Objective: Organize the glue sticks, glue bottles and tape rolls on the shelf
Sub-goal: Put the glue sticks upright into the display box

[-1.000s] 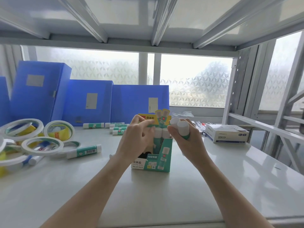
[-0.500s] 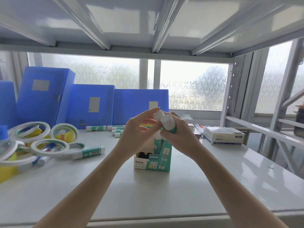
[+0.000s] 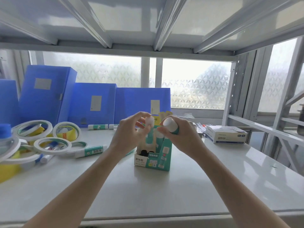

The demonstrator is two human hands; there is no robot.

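A teal and white glue stick display box stands in the middle of the white shelf, with a few sticks upright in it. My left hand pinches a white-capped glue stick above the box. My right hand grips another glue stick, cap pointing left. Several tape rolls lie piled at the left, with a loose glue stick beside them. More glue sticks lie at the back. A blue-capped glue bottle stands at the far left edge.
Blue file boxes stand along the back in front of a frosted window. A small white carton sits at the right. A yellow container is at the left. The shelf's upright posts rise at the right, and another shelf board hangs overhead.
My hands have parted: the two sticks held together in my right hand are now one in each hand, the left one moving down over the box. The view has shifted slightly.
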